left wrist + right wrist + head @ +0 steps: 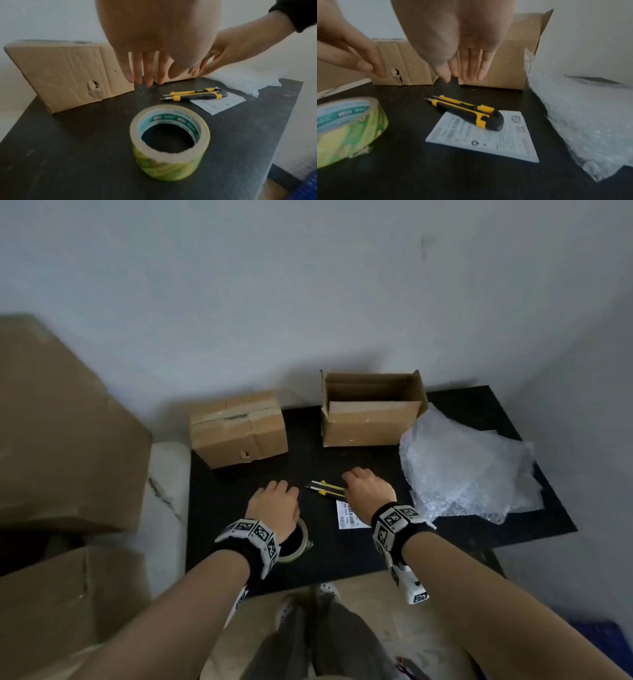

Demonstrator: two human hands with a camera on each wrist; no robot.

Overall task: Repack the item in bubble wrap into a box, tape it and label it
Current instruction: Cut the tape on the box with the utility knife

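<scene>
A taped cardboard box point(238, 428) with a torn hole stands at the back left of the black table point(239, 549). An open empty box point(371, 414) stands to its right. Crumpled bubble wrap point(469, 463) lies at the right. A yellow-and-black utility knife point(325, 488) lies in the middle, its tail on a white label point(349, 515). A roll of tape point(169, 142) sits near the front edge, under my left wrist. My left hand point(274, 501) hovers with straight fingers, holding nothing. My right hand point(366, 489) hovers over the knife, fingers straight, empty.
Large cardboard boxes point(58, 422) are stacked to the left of the table, beside a white marbled surface point(164, 491). A grey wall stands right behind the table. My legs and shoes point(308, 611) are at the front edge.
</scene>
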